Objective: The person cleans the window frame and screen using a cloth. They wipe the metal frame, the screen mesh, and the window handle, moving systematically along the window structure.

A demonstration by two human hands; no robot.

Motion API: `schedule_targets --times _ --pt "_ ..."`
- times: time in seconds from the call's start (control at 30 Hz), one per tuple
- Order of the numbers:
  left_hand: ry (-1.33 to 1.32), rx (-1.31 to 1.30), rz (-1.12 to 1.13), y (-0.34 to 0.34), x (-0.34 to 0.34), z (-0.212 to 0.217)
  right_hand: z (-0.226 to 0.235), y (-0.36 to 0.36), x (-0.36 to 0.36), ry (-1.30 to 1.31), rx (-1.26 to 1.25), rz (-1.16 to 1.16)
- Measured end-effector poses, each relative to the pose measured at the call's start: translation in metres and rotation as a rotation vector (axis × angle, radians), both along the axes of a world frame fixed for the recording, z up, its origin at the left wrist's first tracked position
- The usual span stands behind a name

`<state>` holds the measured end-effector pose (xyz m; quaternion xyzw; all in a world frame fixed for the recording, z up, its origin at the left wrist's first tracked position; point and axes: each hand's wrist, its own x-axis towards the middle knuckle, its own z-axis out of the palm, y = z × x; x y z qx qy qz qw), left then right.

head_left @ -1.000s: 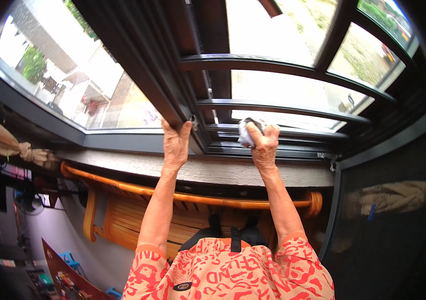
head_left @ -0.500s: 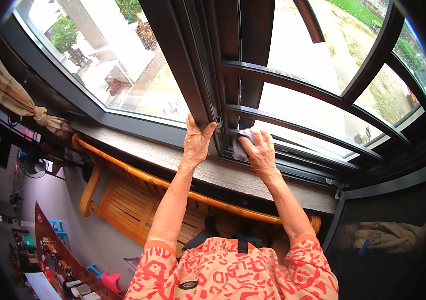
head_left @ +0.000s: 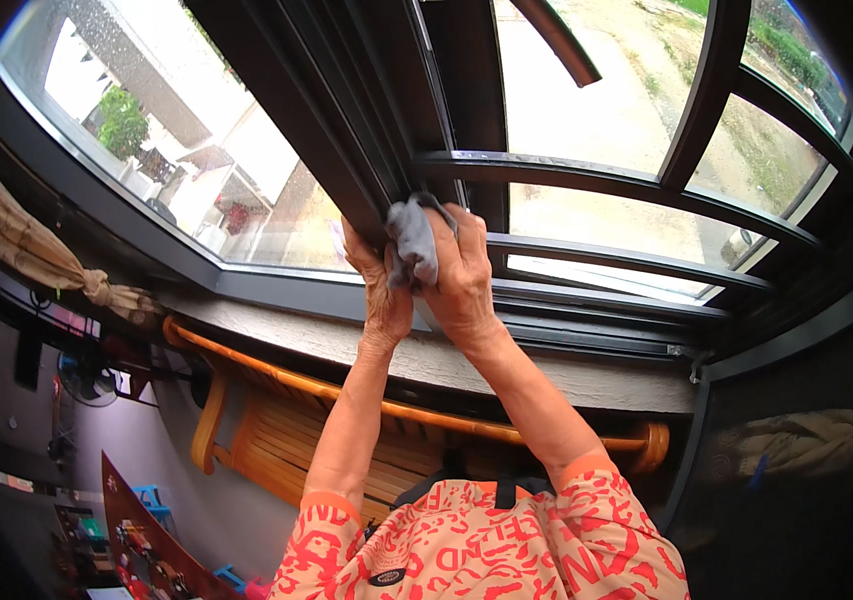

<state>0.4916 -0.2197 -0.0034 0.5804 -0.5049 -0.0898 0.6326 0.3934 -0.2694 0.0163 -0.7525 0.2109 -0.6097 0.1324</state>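
My right hand presses a crumpled grey cloth against the dark upright edge of the window sash. Right beside it, my left hand grips that same edge low down, its fingers partly behind the frame and its thumb area partly covered by the cloth. The two hands almost touch. Left of the sash lies the window glass, speckled with drops; on the right are dark curved window bars.
Below the window runs a rough grey sill. A slatted wooden bench stands in front of it. A knotted beige curtain hangs at left. A red-brown table with small items is at lower left, a dark panel at right.
My right hand has moved left with the cloth, from the lower bars onto the sash edge beside my left hand. The view has shifted slightly.
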Motion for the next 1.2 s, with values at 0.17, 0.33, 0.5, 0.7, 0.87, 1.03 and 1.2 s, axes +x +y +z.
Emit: schedule_targets --times 0.17,0.33,0.5,0.7,0.87,1.03,1.2 --pt "-0.022 -0.035 0.012 -0.001 0.003 -0.005 -0.033 0.017 -0.009 0.163 0.151 -0.082" --pt "0.007 -0.013 -0.037 -0.002 0.002 -0.002 -0.035 0.013 -0.016 0.209 0.154 -0.099" --pt "-0.04 -0.075 -0.026 -0.004 0.007 -0.005 0.015 -0.004 -0.006 0.004 0.014 -0.22" --pt "-0.084 -0.074 -0.007 -0.006 0.006 -0.008 0.006 0.0 -0.004 0.2 -0.058 -0.33" --pt "-0.076 -0.029 0.007 -0.002 0.007 -0.006 -0.004 0.006 -0.016 0.44 -0.022 -0.342" --pt "-0.031 -0.037 -0.053 -0.003 0.008 -0.006 -0.002 0.01 -0.03 0.528 0.075 -0.233" --pt "0.126 -0.123 -0.171 -0.01 0.008 -0.004 0.031 0.027 -0.02 0.198 0.233 -0.048"
